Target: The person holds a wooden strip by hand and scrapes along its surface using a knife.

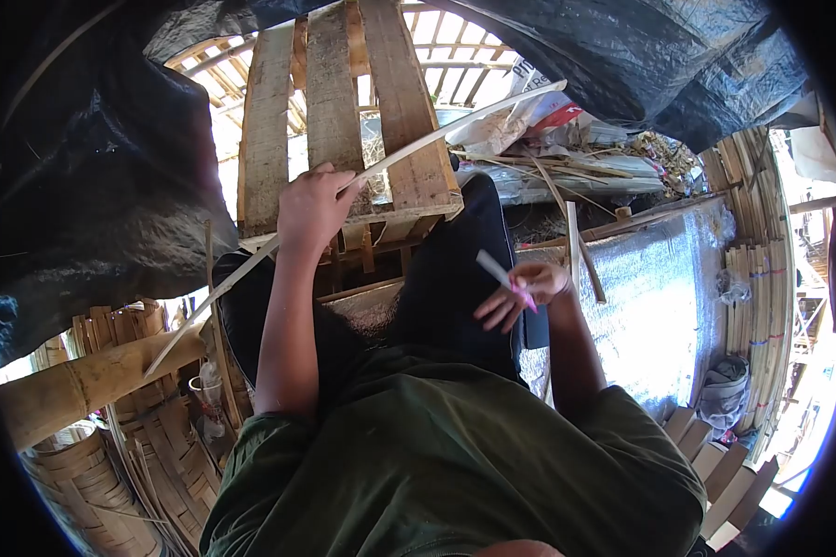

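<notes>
My left hand (314,209) is closed around a long, pale bamboo strip (464,123). The strip runs diagonally from the lower left, under my forearm, up to the right across a slatted wooden stand (333,121). In my right hand (541,283), over my right thigh, is a small knife (494,267) with a pink handle. Its blade points up and to the left, apart from the strip. Thumb and index side grip the handle, while the other fingers of that hand stretch out. Part of the handle is hidden by the fingers.
Dark plastic sheeting (93,176) hangs at left and upper right. A thick bamboo pole (74,388) and woven baskets (88,473) stand at lower left. On the right are a silvery sheet (659,297), bundled bamboo strips (757,306) and loose sticks (581,246). A printed sack (506,116) lies behind.
</notes>
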The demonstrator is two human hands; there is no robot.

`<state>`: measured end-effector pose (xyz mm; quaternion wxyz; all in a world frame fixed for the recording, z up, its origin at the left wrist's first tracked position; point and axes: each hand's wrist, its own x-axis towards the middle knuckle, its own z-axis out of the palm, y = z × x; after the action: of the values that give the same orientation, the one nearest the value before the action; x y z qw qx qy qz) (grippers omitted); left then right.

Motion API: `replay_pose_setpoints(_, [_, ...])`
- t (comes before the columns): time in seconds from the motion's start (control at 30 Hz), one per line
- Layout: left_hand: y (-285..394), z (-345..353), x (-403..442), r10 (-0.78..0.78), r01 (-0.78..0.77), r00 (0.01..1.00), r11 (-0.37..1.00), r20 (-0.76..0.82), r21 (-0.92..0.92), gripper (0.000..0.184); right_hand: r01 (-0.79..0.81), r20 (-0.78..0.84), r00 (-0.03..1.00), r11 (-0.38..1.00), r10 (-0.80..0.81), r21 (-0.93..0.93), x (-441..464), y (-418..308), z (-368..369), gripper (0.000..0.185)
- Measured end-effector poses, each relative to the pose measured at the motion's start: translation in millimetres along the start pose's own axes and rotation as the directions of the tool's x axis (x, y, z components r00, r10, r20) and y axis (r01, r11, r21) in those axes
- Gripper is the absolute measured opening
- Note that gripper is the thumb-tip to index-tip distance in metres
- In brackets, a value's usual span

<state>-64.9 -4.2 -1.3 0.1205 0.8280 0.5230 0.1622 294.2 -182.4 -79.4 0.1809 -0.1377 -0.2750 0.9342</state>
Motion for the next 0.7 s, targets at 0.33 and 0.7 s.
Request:
replay_pose_setpoints(0.33, [5, -4, 0, -0.005, 0.005, 1.000, 1.000, -0.021, 0.014, 0.028, 0.491, -0.797, -0.016, 0.689, -0.604, -0.533, 15, -50, -102, 0.035])
replay_pose_setpoints(0.7, [1, -1, 1, -0.005, 0.005, 1.000, 1.000, -0.006, -0.003, 0.030, 0.506, -0.645, 0.609, 0.852, -0.463, -0.134, 4, -32, -69, 0.037])
